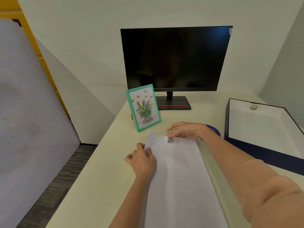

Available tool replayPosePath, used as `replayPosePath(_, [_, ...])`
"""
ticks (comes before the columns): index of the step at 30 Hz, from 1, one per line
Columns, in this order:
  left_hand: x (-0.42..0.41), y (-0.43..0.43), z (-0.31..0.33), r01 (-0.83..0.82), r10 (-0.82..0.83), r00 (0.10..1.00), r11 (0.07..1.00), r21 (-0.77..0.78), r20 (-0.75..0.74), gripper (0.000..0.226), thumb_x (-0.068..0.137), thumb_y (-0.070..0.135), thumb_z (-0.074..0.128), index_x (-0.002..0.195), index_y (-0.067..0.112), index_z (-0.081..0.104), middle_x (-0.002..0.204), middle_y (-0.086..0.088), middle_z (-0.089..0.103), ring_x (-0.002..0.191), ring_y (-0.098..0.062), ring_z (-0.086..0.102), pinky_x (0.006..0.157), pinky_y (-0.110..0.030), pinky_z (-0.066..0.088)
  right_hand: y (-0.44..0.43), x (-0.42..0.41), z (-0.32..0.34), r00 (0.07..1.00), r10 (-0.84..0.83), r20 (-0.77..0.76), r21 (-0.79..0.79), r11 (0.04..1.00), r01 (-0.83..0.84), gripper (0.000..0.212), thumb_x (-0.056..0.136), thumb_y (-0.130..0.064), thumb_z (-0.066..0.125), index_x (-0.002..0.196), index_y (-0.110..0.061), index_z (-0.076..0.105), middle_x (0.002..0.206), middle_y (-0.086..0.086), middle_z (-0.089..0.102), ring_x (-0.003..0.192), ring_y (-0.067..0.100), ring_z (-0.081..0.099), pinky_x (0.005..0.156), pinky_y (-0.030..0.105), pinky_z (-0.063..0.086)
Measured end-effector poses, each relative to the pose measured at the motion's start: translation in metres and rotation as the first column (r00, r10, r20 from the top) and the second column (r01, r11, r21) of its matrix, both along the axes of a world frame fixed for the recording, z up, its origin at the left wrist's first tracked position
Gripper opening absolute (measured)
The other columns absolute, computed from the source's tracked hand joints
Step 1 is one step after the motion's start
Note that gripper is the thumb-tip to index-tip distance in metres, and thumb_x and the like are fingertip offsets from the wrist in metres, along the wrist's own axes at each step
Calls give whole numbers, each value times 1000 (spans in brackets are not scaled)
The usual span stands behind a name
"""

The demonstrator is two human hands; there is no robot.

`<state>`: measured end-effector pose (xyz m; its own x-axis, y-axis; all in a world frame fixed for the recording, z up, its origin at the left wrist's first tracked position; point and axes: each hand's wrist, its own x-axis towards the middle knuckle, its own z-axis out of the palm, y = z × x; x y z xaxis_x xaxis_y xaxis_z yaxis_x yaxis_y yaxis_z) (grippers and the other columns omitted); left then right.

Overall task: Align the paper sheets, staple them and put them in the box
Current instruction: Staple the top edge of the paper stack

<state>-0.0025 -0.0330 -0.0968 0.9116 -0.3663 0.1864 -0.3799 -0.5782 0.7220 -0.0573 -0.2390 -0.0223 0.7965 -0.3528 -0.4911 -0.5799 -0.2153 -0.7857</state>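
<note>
Your left hand pins the paper sheets flat on the bench, fingers curled at their left edge. Your right hand grips the small stapler over the far edge. The sheets are light, floppy and slippery; hold them near the staple point. The box sits open to the right.

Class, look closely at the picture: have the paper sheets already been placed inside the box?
No: the paper sheets lie on the desk under both hands, while the box to the right holds none.
</note>
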Motion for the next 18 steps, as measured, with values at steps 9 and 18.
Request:
replayPosePath(9, [0, -1, -1, 1, -1, 1000, 1000, 6, 1, 1, 93, 18, 38, 92, 19, 38, 87, -4, 64, 80, -20, 44, 89, -32, 20, 2, 2, -2, 1000, -17, 3, -55, 998, 17, 42, 77, -32, 77, 113, -18, 59, 107, 3, 63, 96, 15, 57, 88, 31, 47])
replayPosePath(18, [0, 0, -1, 2, -2, 1000, 1000, 1, 11, 2, 93, 19, 39, 92, 19, 38, 88, -4, 65, 85, -23, 52, 85, -30, 18, 3, -4, -2, 999, -22, 24, -48, 999, 23, 48, 81, -34, 73, 123, -17, 58, 120, 7, 62, 102, 16, 58, 97, 33, 47])
